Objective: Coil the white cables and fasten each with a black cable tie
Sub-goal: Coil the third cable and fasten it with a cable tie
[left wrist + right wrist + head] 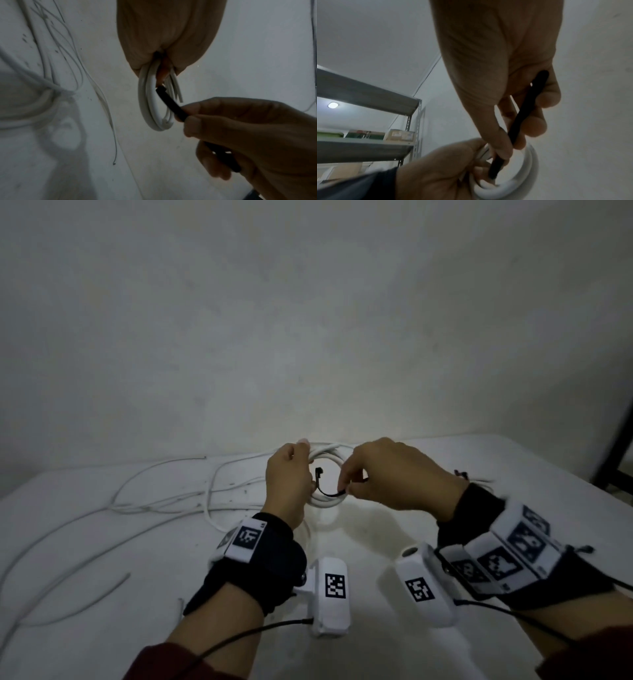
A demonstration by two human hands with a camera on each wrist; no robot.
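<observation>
A coiled white cable (327, 501) is held upright above the table, gripped at its left side by my left hand (291, 477). In the left wrist view the coil (150, 108) hangs from the curled fingers. My right hand (346, 491) pinches a black cable tie (329, 493) that curves through the middle of the coil, its head end sticking up. The tie (171, 105) runs as a black strip from the coil into the right hand's fingers. From the right wrist, the tie (517, 128) passes between thumb and fingers down to the coil (529, 166).
Several loose white cables (164, 501) sprawl over the left half of the white table (445, 467). A dark frame leg (616, 446) stands at the far right edge. A metal shelf (368, 94) with boxes appears in the right wrist view.
</observation>
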